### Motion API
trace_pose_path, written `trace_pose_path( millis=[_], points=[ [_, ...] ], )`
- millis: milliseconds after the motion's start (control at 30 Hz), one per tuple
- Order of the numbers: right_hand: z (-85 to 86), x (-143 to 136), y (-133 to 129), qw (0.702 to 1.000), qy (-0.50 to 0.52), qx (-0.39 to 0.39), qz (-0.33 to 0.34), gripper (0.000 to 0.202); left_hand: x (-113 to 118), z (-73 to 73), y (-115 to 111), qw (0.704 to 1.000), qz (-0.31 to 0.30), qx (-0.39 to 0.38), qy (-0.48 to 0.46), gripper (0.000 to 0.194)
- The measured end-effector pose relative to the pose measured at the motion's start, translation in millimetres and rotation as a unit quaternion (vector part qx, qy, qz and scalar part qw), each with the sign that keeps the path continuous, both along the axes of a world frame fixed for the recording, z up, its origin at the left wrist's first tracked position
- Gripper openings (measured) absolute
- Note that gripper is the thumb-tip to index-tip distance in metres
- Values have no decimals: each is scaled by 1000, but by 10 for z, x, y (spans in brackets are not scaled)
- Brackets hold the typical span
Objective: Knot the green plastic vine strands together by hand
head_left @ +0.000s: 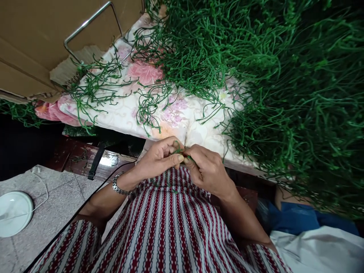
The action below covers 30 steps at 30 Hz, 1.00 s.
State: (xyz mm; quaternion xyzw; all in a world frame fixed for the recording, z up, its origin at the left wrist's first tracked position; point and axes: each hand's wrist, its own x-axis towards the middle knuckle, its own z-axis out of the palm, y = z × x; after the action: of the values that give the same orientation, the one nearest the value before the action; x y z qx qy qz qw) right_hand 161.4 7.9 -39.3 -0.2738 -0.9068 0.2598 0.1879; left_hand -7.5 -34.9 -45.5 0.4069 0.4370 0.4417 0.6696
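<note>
Close together at the near edge of the flowered cloth (196,131), my two hands meet over my lap. A thin green strand (176,148) runs between their fingertips. My left hand (163,154), with a metal watch on the wrist, pinches it between thumb and fingers. My right hand (207,167) is closed on the same strand, and its fingers partly hide it. Just beyond lies a small loose bunch of similar green strands (148,110), thin and curled, with small knobs at some ends.
A large heap of green strands (222,49) covers the right and back. Another bunch (96,83) lies at left, near a bent metal bar (88,22) and a cardboard box (31,41). A white round lid-like object (15,214) is on the floor; a dark cord crosses lower left.
</note>
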Motion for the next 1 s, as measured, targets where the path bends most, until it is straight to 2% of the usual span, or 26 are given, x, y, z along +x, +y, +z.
trace_pose_path(
  millis=[200, 300, 367, 467, 567, 633, 700, 833, 933, 1000],
  points=[
    [62, 6, 30, 981, -68, 172, -58, 12, 1, 54, 141, 996, -8, 2, 89, 22],
    [92, 28, 57, 979, -82, 177, -58, 13, 9, 31, 210, 994, -32, 3, 104, 28],
    [113, 56, 89, 991, -67, 112, -23, 13, 12, 36, 249, 993, -63, 12, 96, 30],
    [144, 103, 167, 997, -9, -45, 59, 15, 16, 87, 300, 988, -136, 15, 69, 32],
    [171, 154, 263, 969, 41, -198, 144, 23, 9, 144, 338, 981, -190, 2, 32, 36],
    [188, 195, 317, 938, 55, -281, 195, 27, -3, 159, 354, 980, -199, -8, 8, 35],
    [207, 237, 352, 921, 65, -330, 196, 27, -9, 153, 361, 985, -172, -20, -12, 31],
    [218, 265, 340, 931, 123, -342, 31, 23, 44, 115, 356, 998, -49, -31, -16, 26],
    [179, 209, 268, 945, 117, -302, -49, 20, 139, 81, 351, 999, 39, 13, 20, 24],
    [143, 160, 216, 964, 93, -234, -85, 17, 207, 56, 351, 994, 91, 37, 41, 24]
  ],
)
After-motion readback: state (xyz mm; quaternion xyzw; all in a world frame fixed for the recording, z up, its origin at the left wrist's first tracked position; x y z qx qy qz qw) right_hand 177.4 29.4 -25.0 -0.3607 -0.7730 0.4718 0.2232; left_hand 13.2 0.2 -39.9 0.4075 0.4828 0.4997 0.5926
